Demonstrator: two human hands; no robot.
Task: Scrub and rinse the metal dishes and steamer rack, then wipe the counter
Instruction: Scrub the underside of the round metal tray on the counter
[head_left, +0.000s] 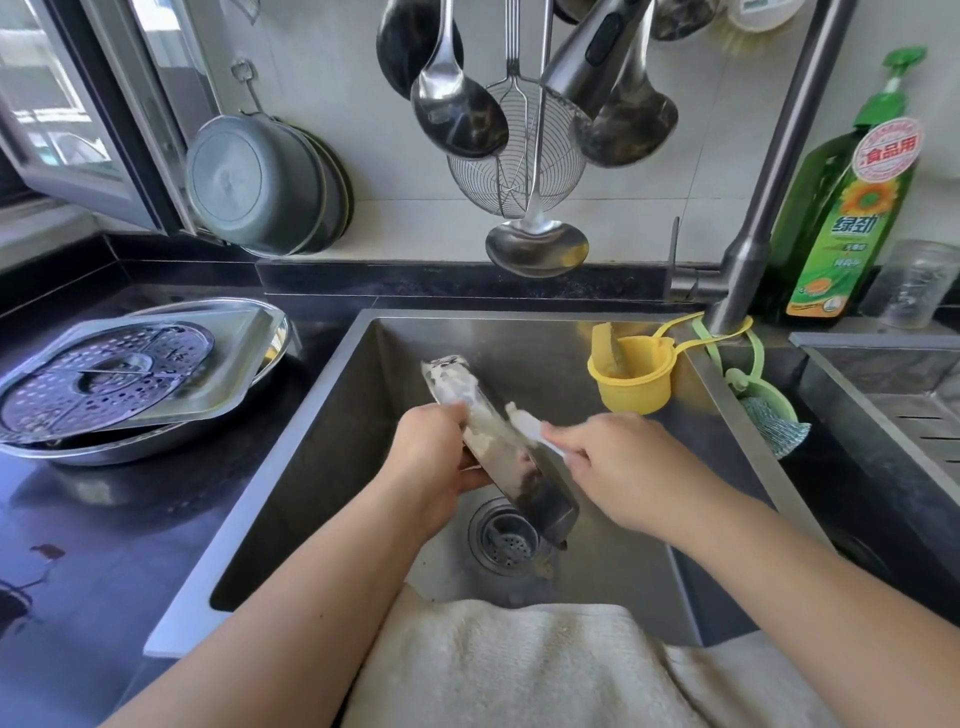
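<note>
Over the steel sink (332, 415), my left hand (434, 457) grips a soapy metal dish (511, 467), held on edge and tilted down toward the drain (501, 538). My right hand (610, 467) presses a white scrubbing cloth (530, 428) against the dish's foamy face. On the black counter at the left, a perforated round steamer rack (98, 379) lies on a rectangular metal tray (228, 358), which rests in a round metal basin (104, 452).
A cream towel (498, 670) drapes over the sink's front edge. The faucet (769, 192) rises at the back right, with a yellow cup (631, 374) and a green scrubber holder (769, 410) hung from it. Green detergent bottle (847, 208) behind. Ladles and a skimmer (514, 156) hang above.
</note>
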